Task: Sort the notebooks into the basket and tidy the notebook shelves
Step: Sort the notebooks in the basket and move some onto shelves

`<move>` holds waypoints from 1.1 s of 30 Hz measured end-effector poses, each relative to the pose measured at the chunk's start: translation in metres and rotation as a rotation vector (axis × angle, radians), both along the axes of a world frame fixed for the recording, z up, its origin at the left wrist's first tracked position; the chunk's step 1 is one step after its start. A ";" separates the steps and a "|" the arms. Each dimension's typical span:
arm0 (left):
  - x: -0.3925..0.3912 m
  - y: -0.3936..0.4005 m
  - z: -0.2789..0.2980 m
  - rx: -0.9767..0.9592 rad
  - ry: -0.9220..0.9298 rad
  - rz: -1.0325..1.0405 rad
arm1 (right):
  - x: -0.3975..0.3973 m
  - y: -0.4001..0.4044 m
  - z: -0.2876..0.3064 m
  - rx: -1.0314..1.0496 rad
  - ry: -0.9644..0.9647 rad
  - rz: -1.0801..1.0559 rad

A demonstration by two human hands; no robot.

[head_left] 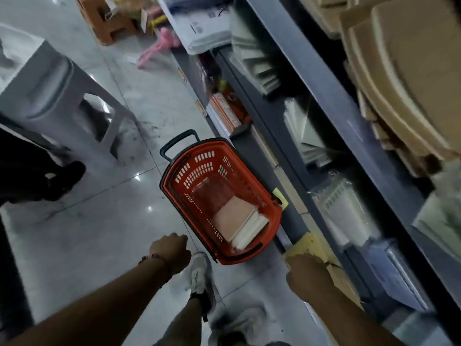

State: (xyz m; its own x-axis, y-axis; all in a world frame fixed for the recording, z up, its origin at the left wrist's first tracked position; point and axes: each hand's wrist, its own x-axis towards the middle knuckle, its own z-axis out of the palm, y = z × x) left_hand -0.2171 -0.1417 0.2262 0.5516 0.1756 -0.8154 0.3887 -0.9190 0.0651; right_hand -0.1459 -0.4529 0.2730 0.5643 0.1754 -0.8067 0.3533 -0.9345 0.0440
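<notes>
A red wheeled basket (273,222) stands on the floor against the shelving, its black pull handle up at the far end. Inside it lies a stack of notebooks (239,222) with a pinkish cover on top. My right hand (308,275) is down at the lowest shelf, fingers curled over the edge of a brown notebook (310,243) that lies on a stack there. My left hand (171,250) hangs over the floor just left of the basket, loosely curled and holding nothing. The grey shelves (331,96) on the right hold white, wrapped and brown notebook stacks.
A grey plastic stool (50,96) stands on the tiled floor at the left, with another person's dark shoe (64,176) beside it. Orange and pink stools lie at the far end of the aisle. My white shoe (199,273) is just behind the basket.
</notes>
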 end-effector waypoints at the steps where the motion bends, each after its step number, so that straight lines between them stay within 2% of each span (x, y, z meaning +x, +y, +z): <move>1: 0.009 0.001 -0.013 -0.003 -0.021 0.003 | 0.010 0.010 -0.013 0.044 -0.076 0.032; 6: 0.050 -0.013 -0.076 -0.051 -0.146 -0.016 | 0.051 0.057 -0.090 0.139 -0.178 0.224; 10: 0.070 -0.037 -0.143 -0.065 -0.116 -0.044 | 0.077 0.077 -0.171 0.076 -0.068 0.299; 14: 0.077 -0.072 -0.213 -0.117 -0.085 -0.081 | 0.103 0.085 -0.245 0.081 -0.057 0.189; 18: 0.071 -0.105 -0.273 -0.240 -0.013 0.013 | 0.121 0.086 -0.297 0.068 -0.025 0.061; 22: 0.066 -0.128 -0.311 -0.356 0.038 0.198 | 0.129 0.093 -0.329 0.023 -0.070 0.017; 26: 0.060 -0.143 -0.335 -0.390 0.015 0.407 | 0.126 0.103 -0.344 -0.004 -0.216 0.119; 29: 0.057 -0.146 -0.340 -0.417 0.017 0.510 | 0.123 0.107 -0.351 0.000 -0.290 0.113; 31: 0.055 -0.146 -0.339 -0.442 0.014 0.563 | 0.125 0.111 -0.351 0.013 -0.272 -0.009; 33: 0.055 -0.144 -0.336 -0.466 0.011 0.635 | 0.127 0.118 -0.354 0.065 -0.172 -0.257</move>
